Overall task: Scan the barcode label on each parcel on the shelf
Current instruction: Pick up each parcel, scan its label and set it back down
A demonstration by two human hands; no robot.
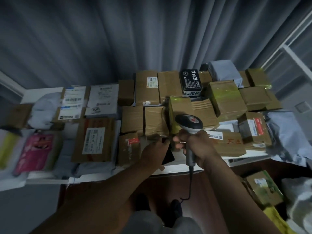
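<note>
You had 1 scanner [189, 123], gripped in 1 of your 2 hands. On the shelf [177, 168] you had approx. 20 brown cardboard boxes, mostly centre and right; exact no. couldn't be told, some were stacked and hidden. 1 black box [190, 80] sat far right. Approx. 5 grey poly bags, 1 pink pkg [36, 152] near left.

Parcels [148, 88] crowd the shelf [177, 169] edge to edge, stacked higher toward the right. The only bare strip runs along its front lip, where both hands already sit. Curtains [118, 39] close off the back; above the boxes, open air.
</note>
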